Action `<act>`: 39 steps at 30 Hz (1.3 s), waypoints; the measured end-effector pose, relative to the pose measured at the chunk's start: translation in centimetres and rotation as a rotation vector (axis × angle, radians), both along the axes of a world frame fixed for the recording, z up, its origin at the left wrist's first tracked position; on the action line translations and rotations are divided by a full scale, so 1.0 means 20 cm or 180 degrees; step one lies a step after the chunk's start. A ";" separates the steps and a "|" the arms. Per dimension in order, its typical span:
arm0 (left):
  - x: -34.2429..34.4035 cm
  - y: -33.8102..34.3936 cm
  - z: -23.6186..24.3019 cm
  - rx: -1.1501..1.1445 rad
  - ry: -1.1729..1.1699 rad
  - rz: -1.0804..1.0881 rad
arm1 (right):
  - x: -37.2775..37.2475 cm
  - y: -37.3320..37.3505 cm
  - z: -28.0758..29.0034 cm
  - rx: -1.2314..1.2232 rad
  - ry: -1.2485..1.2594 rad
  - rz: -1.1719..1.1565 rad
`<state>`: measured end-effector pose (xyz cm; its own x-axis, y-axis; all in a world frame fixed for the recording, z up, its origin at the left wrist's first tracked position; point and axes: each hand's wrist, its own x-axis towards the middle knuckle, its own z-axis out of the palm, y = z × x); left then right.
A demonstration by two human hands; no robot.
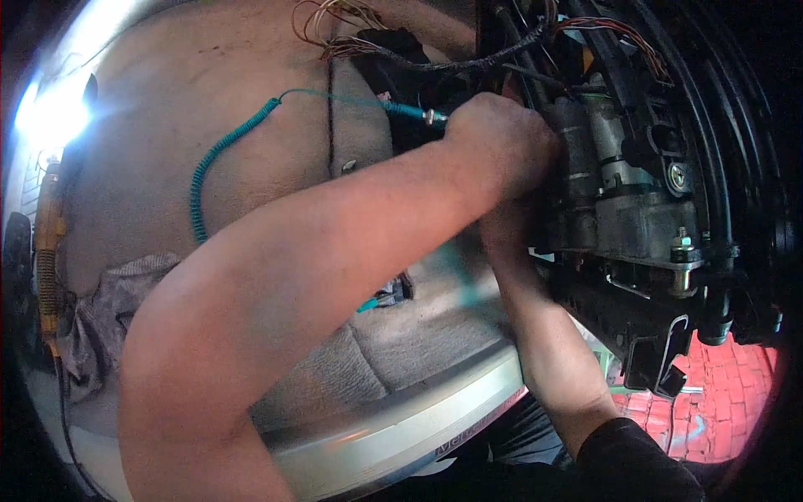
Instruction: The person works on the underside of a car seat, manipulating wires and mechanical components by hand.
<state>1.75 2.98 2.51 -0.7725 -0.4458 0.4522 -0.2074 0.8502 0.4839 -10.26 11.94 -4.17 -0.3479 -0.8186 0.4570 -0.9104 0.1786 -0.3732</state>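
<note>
My left hand (500,142) is closed in a fist on a slim probe tool (422,114) with a metal collar, held against the black underside of a tipped car seat (636,326). A teal coiled cord (219,159) runs from the probe across the grey carpet. My left forearm crosses the picture from the lower left. My right arm, in a black sleeve, rises from the lower right. My right hand (504,233) reaches in under the left hand beside the grey seat motor (640,222), with its fingers hidden.
Loose wire bundles (585,29) hang over the seat frame. Grey floor carpet (209,92) fills the left side, with a grey rag (109,309) and a yellow-wrapped cable (46,251) at its edge. A silver door sill (401,435) lies below, with red brick paving (723,393) outside.
</note>
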 end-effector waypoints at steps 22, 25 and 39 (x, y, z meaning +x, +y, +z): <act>0.01 -0.32 0.06 0.0905 0.0437 0.0849 | 0.15 -0.01 0.08 -0.0209 -0.2377 -0.0143; 0.00 -0.25 -0.02 0.0914 0.0025 0.0410 | 0.07 -0.02 0.07 -0.0506 -0.2160 0.0071; -0.02 -0.14 -0.09 0.0814 0.0161 -0.0721 | 0.06 -0.04 0.03 -0.0555 -0.2052 -0.0178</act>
